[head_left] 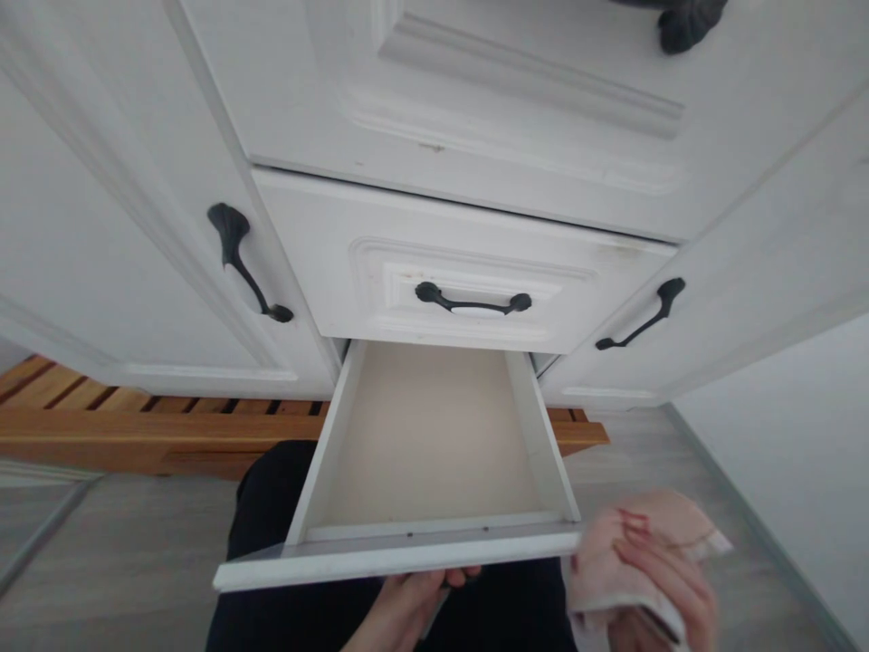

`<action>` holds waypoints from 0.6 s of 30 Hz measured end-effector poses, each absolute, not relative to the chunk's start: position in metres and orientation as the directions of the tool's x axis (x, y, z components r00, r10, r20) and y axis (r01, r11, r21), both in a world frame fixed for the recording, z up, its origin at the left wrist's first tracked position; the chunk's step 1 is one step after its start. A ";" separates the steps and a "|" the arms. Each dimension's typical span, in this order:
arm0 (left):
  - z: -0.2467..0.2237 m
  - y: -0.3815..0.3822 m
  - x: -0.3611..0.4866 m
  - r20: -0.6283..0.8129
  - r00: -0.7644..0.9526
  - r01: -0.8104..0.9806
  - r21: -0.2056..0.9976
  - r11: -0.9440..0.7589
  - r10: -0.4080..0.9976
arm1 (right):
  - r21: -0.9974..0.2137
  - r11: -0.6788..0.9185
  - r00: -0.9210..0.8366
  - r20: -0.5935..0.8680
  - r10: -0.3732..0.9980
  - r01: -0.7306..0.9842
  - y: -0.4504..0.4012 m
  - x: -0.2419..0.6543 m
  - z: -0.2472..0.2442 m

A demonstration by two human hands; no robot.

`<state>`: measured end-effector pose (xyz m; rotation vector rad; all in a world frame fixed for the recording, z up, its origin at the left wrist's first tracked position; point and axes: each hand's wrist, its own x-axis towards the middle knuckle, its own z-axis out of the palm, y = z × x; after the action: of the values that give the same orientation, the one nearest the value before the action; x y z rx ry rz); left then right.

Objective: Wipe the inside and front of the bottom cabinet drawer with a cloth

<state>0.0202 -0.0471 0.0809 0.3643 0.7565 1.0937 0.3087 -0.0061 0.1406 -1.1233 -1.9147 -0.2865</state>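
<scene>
1. White cabinet everywhere, w/ one drawer (434, 453) pulled out toward the camera. Inside is pale beige and bare.
2. Left hand (407, 607) is under the drawer's front panel (394, 561), fingers (462, 574) curled up around the bottom edge, so it's got a grip on the front from below. Can't see the drawer's own handle from this angle.
3. Right hand (662, 589) is just off the drawer's front right corner, low right of frame, closed around a pinkish cloth (644, 534). Cloth is bunched up, w/ some red marks or stitching on it, hard to tell which bc it's blurry. It isn't touching the drawer, just beside it.
4. Above the open drawer there's a second drawer (468, 263), shut, w/ a black curved handle (473, 302) in the middle.
5. Cabinet doors on both sides, each w/ a black handle: left one (248, 263) and right one (642, 315). Another dark handle (689, 23) peeks in at the top right.
6. Wooden slatted platform (136, 421) sits on the floor along the base of the cabinet, left side mostly, w/ a bit showing to the right of the drawer too.
7. Grey floor (122, 552) below, and the person's dark clothing (272, 516) shows under the drawer.
</scene>
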 end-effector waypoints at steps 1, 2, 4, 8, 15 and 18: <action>0.078 -0.044 0.019 -0.362 0.273 -0.677 0.586 0.445 0.891 | -0.240 0.481 -0.140 0.766 0.628 0.843 -0.004 0.324 0.137; 0.076 -0.041 0.019 -0.358 0.280 -0.685 0.576 0.446 0.891 | -0.284 0.366 -0.043 0.737 0.675 0.886 -0.002 0.335 0.133; 0.073 -0.033 0.019 -0.331 0.275 -0.703 0.571 0.423 0.903 | -0.449 0.072 0.254 0.621 0.742 0.890 0.001 0.343 0.129; 0.072 -0.007 0.018 -0.267 0.234 -0.731 0.586 0.350 0.935 | -0.790 -0.261 0.709 0.284 0.646 0.555 0.006 0.319 0.140; 0.079 0.064 0.010 -0.296 0.141 -0.755 0.585 0.296 0.945 | -0.876 -0.048 0.665 0.328 0.671 0.481 0.037 0.262 0.181; 0.081 0.093 0.005 -0.296 0.152 -0.750 0.587 0.305 0.943 | -0.867 0.019 0.594 0.357 0.721 0.497 0.054 0.246 0.174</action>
<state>0.0048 0.0925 0.0810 0.3349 0.6924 1.2474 0.2457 0.0542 0.1743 -1.6319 -1.0340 0.2336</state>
